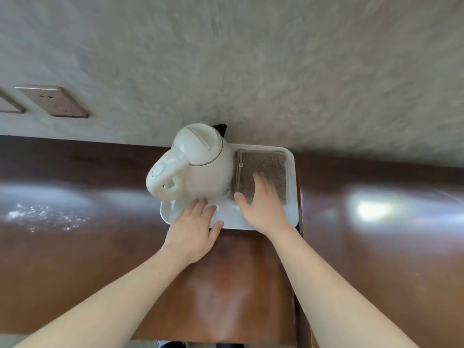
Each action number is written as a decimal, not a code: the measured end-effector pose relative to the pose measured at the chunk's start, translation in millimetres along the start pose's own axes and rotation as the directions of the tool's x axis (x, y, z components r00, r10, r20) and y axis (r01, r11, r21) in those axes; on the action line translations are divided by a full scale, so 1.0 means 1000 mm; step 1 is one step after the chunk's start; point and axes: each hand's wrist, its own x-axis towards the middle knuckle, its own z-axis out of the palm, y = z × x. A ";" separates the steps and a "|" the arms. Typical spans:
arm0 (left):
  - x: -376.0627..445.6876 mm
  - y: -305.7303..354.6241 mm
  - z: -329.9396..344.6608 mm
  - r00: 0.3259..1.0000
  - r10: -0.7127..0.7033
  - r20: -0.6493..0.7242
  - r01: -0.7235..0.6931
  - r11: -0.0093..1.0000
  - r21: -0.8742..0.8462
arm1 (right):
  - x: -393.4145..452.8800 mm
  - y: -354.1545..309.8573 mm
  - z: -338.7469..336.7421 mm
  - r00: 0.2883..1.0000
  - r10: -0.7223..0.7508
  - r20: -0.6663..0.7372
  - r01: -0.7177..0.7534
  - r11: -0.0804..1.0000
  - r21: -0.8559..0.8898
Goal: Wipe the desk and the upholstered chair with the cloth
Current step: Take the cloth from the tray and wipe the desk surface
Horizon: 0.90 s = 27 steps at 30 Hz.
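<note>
Cloth (261, 175), brown, folded, is lying in the white tray (292, 187) on the desk (75, 247), just right of the kettle (198, 164). Probably soft, light; pinching an edge should work. Right hand (261, 207) is hovering over it, fingers spread, blurred; left hand (193, 227) is resting flat on the tray's near rim, fingers straight.

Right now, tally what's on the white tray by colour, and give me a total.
White: 1, the kettle
Brown: 1, the folded cloth
Total: 2 things on the tray
</note>
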 end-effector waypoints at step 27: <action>0.022 -0.007 0.035 0.978 0.061 -0.198 -0.040 0.993 0.111 | 0.072 0.014 0.062 0.950 -0.012 -0.312 -0.104 0.931 -0.349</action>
